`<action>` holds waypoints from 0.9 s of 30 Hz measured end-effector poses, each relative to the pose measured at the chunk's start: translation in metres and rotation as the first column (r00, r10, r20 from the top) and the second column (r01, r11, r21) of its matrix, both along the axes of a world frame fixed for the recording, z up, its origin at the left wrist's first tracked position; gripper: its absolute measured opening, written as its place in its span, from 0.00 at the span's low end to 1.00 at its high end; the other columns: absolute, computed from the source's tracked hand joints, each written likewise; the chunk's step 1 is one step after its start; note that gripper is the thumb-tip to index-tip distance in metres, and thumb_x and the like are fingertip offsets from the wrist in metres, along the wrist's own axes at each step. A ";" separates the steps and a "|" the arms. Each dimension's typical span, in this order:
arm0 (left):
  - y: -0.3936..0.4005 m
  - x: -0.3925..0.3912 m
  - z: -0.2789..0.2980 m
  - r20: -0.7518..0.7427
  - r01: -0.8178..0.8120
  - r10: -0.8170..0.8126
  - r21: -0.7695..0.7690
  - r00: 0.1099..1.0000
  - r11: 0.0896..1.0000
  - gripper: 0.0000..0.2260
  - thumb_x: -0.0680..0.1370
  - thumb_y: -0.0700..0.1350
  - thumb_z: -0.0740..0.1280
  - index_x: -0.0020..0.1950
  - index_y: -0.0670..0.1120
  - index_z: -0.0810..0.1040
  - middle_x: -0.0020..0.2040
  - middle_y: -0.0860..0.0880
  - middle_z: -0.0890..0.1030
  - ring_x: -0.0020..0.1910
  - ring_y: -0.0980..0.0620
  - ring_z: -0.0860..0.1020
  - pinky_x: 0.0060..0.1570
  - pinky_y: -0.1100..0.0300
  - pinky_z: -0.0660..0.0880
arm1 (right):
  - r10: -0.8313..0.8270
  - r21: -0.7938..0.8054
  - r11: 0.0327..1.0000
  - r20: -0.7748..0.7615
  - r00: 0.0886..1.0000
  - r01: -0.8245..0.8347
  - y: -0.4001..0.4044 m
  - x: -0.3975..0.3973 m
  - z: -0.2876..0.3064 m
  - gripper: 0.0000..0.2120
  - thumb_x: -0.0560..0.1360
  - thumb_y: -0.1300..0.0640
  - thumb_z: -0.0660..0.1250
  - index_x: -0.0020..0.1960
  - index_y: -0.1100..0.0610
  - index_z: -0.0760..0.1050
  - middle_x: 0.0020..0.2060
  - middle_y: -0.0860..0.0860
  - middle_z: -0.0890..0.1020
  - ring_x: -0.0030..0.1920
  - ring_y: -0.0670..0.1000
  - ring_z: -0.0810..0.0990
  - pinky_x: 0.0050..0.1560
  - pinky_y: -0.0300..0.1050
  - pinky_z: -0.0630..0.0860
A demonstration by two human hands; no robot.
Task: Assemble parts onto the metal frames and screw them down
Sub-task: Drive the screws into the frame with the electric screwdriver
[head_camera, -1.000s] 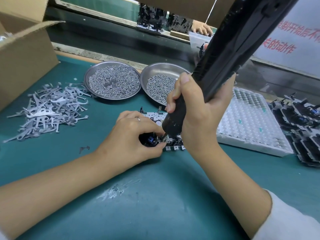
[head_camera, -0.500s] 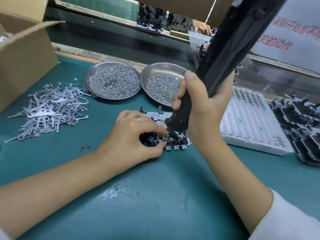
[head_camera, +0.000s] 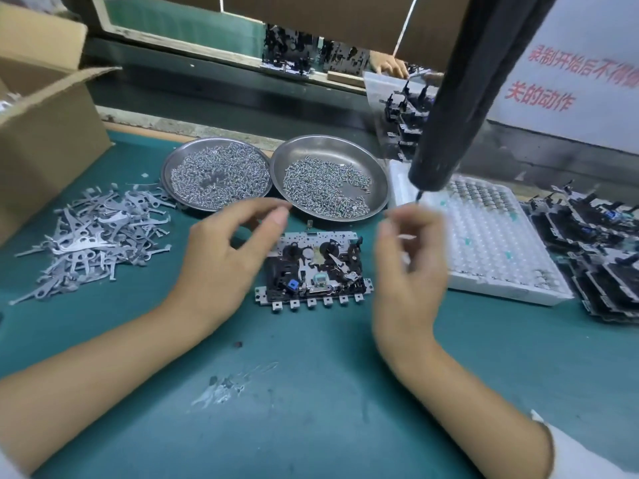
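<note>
A metal frame fitted with black and blue parts lies flat on the green mat between my hands. My left hand hovers just left of it, fingers loosely curved, holding nothing. My right hand hovers just right of it, fingers relaxed and blurred, also empty. The black electric screwdriver hangs free above and to the right, its bit pointing down over the white tray. Two steel dishes of screws sit behind the frame.
A heap of grey metal levers lies at left beside a cardboard box. A white blister tray stands at right, with stacked assembled frames beyond it. Another person's hand works across the conveyor.
My right hand let go of the screwdriver, which swung up and away to the right. My left hand lifted off the frame. Both hands now hover beside it.
</note>
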State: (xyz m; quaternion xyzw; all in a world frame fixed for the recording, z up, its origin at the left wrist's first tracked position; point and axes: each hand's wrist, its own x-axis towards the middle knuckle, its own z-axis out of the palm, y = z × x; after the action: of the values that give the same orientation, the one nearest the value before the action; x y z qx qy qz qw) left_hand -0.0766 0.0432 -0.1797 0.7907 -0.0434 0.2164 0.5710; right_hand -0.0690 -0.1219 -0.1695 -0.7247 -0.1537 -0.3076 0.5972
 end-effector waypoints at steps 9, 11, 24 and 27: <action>0.005 0.005 -0.009 0.029 -0.059 0.061 -0.053 0.998 0.997 0.13 0.74 0.60 0.57 0.51 0.61 0.77 0.44 0.62 0.81 0.44 0.64 0.76 0.47 0.63 0.72 | 0.135 -0.910 0.395 -0.078 0.988 -0.126 0.013 -0.027 -0.011 0.16 0.73 0.47 0.68 0.57 0.53 0.78 0.62 0.60 0.74 0.59 0.60 0.75 0.52 0.54 0.73; 0.005 0.005 -0.010 0.040 -0.052 0.054 -0.044 0.998 0.998 0.13 0.74 0.61 0.57 0.52 0.61 0.77 0.44 0.61 0.81 0.46 0.61 0.77 0.48 0.62 0.72 | 0.146 -0.912 0.393 -0.067 0.987 -0.121 0.008 -0.036 -0.010 0.15 0.72 0.46 0.68 0.54 0.53 0.79 0.60 0.59 0.75 0.56 0.59 0.76 0.50 0.53 0.73; 0.012 0.016 -0.030 0.083 -0.072 0.072 0.007 0.994 0.997 0.17 0.74 0.69 0.56 0.51 0.65 0.79 0.46 0.61 0.81 0.38 0.48 0.75 0.37 0.72 0.69 | -0.178 -0.863 0.496 0.006 0.984 0.095 -0.061 -0.090 -0.021 0.23 0.56 0.37 0.74 0.41 0.52 0.74 0.46 0.50 0.77 0.41 0.51 0.74 0.43 0.42 0.76; 0.015 0.019 -0.035 0.076 -0.066 0.064 0.022 0.995 0.998 0.21 0.71 0.73 0.55 0.52 0.64 0.79 0.47 0.60 0.81 0.39 0.46 0.75 0.36 0.72 0.69 | -0.271 -0.805 0.579 -0.043 0.962 0.127 -0.060 -0.087 -0.018 0.24 0.54 0.39 0.72 0.45 0.51 0.75 0.46 0.50 0.73 0.47 0.52 0.75 0.48 0.45 0.75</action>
State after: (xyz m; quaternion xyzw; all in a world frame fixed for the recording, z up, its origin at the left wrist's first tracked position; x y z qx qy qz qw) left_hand -0.0580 0.0583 -0.2144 0.7900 -0.0418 0.2640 0.5518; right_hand -0.1558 -0.1823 -0.1877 -0.9490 -0.1428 -0.2125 0.1839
